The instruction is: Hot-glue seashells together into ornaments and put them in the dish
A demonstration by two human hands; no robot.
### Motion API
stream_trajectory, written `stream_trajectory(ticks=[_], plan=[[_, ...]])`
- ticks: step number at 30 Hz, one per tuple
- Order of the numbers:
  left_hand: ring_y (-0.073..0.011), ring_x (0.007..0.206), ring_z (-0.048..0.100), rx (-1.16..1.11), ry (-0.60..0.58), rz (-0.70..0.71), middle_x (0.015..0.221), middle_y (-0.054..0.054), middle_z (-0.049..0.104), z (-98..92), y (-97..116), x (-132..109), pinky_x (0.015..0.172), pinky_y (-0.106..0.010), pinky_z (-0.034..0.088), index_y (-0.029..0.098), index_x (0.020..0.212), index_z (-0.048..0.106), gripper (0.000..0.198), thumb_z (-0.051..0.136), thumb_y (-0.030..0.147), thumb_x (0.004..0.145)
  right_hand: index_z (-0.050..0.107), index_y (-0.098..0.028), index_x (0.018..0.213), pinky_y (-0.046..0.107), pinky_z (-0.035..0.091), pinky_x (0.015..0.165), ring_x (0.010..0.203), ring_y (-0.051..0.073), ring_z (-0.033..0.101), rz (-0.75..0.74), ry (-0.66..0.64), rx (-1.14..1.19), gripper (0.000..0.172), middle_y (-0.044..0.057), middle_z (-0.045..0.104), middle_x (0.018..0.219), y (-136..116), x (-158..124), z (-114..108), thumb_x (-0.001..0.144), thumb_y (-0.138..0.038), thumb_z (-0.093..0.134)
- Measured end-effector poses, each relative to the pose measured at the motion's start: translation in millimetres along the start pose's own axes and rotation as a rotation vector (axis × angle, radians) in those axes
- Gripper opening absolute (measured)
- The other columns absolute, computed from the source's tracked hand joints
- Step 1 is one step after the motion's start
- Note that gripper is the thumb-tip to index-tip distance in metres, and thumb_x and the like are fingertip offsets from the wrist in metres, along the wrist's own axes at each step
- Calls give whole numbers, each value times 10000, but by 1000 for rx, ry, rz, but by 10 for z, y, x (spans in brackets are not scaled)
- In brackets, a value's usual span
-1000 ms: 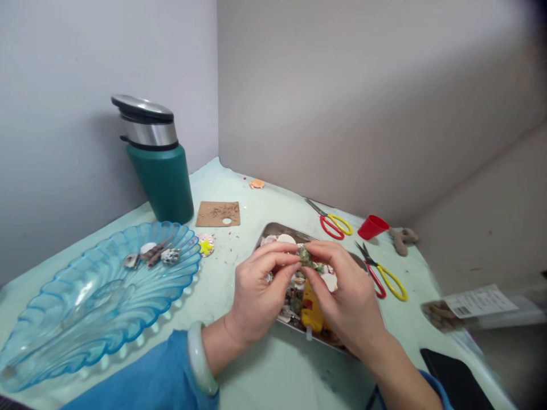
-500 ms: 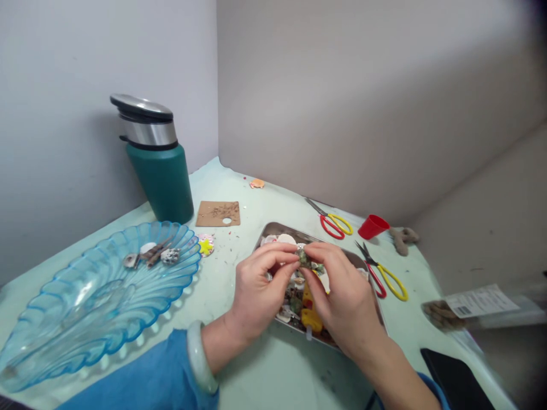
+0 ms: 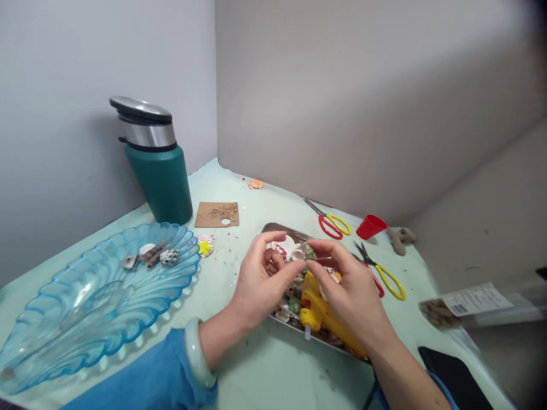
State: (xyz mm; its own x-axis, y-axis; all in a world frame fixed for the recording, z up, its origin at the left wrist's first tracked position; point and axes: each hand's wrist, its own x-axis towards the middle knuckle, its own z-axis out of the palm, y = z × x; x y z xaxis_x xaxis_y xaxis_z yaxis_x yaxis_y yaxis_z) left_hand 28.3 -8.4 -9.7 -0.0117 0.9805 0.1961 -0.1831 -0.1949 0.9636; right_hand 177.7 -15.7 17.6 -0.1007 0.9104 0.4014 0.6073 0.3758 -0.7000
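My right hand (image 3: 348,279) pinches a small greenish seashell (image 3: 308,250) between its thumb and fingertips, its pale opening showing on the left side. My left hand (image 3: 262,279) has its index finger lifted and apart from the thumb, whose tip is close to the shell; whether it touches cannot be told. Both hands are over a metal tray (image 3: 270,227) filled with shells and small stones. A yellow hot glue gun (image 3: 314,304) lies in the tray, partly hidden by my right hand.
To the left stands a blue scalloped glass dish (image 3: 98,307) holding several shells, with a green bottle (image 3: 160,182) behind. Cardboard (image 3: 217,214), two scissors (image 3: 328,219), a red cup (image 3: 371,226), a knobbly brown piece (image 3: 400,239), a plastic bag (image 3: 478,304) and a black phone-like slab (image 3: 453,376) lie around.
My left fingers have come off the shell and spread, with the index finger raised. The shell has been turned in my right fingers. More of the glue gun shows.
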Motion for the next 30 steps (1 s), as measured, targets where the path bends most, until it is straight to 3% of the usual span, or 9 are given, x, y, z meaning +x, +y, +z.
stream_trajectory(ticks=[4,9,16,22,30], plan=[[-89,516,522,-169,-141,-202,665,23,583,-15,46,48,516,-219,448,162,1078,520,380,627,399,801,614,-261,1095,339,511,814,939,193,646,129,-70,236,234,33,668,1089,-4,17,-22,867,-306,584],[-117,505,566,-319,-310,-313,557,16,583,-44,61,53,535,-233,463,161,997,566,349,548,472,841,640,-238,1094,367,503,854,983,215,636,191,-115,307,280,58,679,1094,-3,41,-5,852,-371,596],[-102,484,562,-402,-303,-382,540,25,588,-49,85,67,532,-213,456,170,876,560,310,639,454,781,621,-237,1125,395,492,884,1038,230,618,162,-162,274,289,66,660,1147,-1,37,-6,894,-382,529],[-90,454,543,-392,-305,-395,515,22,581,-56,62,70,508,-196,425,167,843,541,327,576,491,823,649,-227,1045,354,473,848,965,212,622,72,-146,98,213,48,675,1078,-49,38,-7,908,-319,513],[-71,425,495,-413,-317,-410,514,27,553,-53,54,95,465,-183,429,136,821,581,382,544,516,836,647,-218,939,290,449,826,947,180,599,-1,-132,44,138,21,653,1001,-62,32,-8,905,-286,532]])
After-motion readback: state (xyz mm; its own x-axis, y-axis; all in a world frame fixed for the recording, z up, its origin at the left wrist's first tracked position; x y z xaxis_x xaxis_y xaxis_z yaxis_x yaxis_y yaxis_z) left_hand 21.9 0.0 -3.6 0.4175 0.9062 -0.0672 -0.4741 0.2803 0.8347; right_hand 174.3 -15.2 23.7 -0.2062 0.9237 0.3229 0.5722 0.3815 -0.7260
